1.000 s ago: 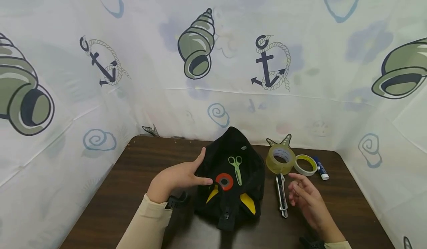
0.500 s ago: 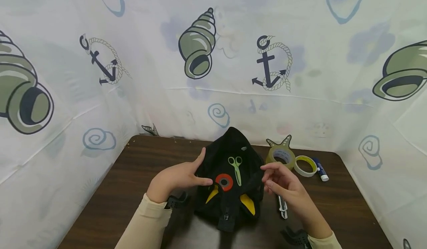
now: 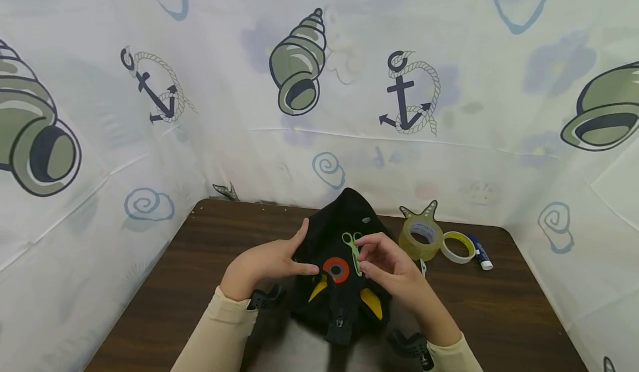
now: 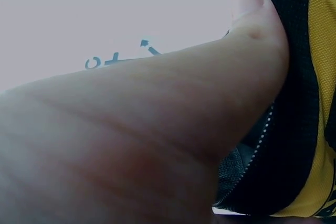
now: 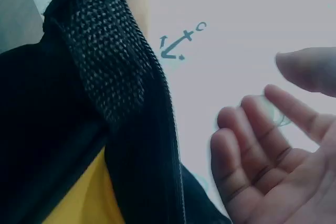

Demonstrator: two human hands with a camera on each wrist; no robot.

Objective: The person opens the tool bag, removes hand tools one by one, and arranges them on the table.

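Note:
A black and yellow zippered pouch [image 3: 344,211] stands gaping at mid-table, its zipper edge showing in both wrist views. My left hand [image 3: 264,264] grips the pouch's left edge, its thumb [image 4: 257,40] lying over the rim; the other fingers are partly hidden. Green scissors [image 3: 348,240] and a red tape roll [image 3: 328,264] lie within the dark opening. My right hand [image 3: 399,272] hovers over the pouch's right side, fingers loosely bent and holding nothing, close beside the scissors. Behind that hand, only the end of a utility knife [image 3: 423,268] shows.
Right of the pouch stand a clear packing tape roll [image 3: 409,248] and a white tape roll [image 3: 456,258] with a yellow inner ring. A blue glue stick [image 3: 482,256] lies beside them. Patterned cloth [image 3: 349,156] encloses the dark wooden table [image 3: 509,294].
My right hand has moved left from beside the utility knife to over the pouch, now covering most of the knife. The left hand has stayed at the pouch's edge.

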